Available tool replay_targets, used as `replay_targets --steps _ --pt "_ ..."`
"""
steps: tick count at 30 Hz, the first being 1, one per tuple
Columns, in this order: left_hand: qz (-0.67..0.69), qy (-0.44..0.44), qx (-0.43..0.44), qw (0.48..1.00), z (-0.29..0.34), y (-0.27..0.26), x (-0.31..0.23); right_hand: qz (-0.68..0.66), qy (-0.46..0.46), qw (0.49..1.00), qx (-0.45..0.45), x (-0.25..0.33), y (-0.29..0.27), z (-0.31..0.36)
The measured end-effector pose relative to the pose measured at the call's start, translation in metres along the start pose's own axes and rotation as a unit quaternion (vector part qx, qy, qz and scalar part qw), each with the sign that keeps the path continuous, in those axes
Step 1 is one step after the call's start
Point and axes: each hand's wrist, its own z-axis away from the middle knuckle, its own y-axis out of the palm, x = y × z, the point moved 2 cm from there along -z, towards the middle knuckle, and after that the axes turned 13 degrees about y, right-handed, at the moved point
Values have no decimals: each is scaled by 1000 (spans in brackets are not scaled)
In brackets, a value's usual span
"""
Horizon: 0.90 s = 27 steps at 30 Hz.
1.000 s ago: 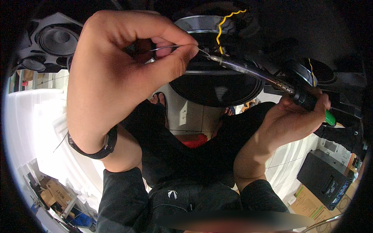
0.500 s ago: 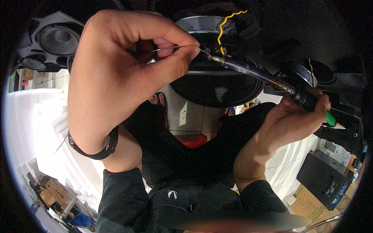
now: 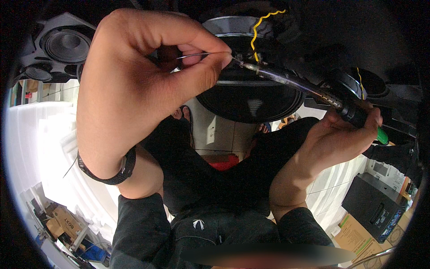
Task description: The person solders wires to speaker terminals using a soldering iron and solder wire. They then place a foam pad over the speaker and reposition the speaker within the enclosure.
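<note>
Thumb and forefinger of my left hand (image 3: 127, 89) pinch a thin strand of solder wire (image 3: 193, 55), its end pointing right. In my right hand (image 3: 333, 140) is a soldering iron (image 3: 298, 85), gripped by its black and green handle, its metal shaft slanting up to the left. The iron's tip meets the area by the solder's end, at the terminal of a large black loudspeaker (image 3: 251, 104). A wavy yellow wire (image 3: 254, 38) runs up from that same terminal. My fingers partly cover the speaker's left side.
Another speaker with a yellow wire (image 3: 360, 83) stands at the right. A black cabinet with round drivers (image 3: 67, 44) is at the upper left. White translucent sheeting (image 3: 49, 148) lies left. A black box (image 3: 371, 204) and cartons (image 3: 356, 237) are lower right.
Both hands hold nearly the same pose, with the solder and iron tip shifted very slightly to the right at the speaker terminal.
</note>
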Motion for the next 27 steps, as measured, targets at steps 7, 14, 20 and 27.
replay_targets --steps 7,14,20,27 --pt "32 124 -61 990 6 9 7 -2 6 1000 7 0 0 1" --pt "22 129 -54 990 8 9 9 7 6 1000 -16 -1 -2 0" --pt "125 116 -63 983 0 12 16 21 6 1000 23 0 -11 -6" --pt "22 133 -95 986 3 15 -3 -26 5 998 64 -2 -17 -8"
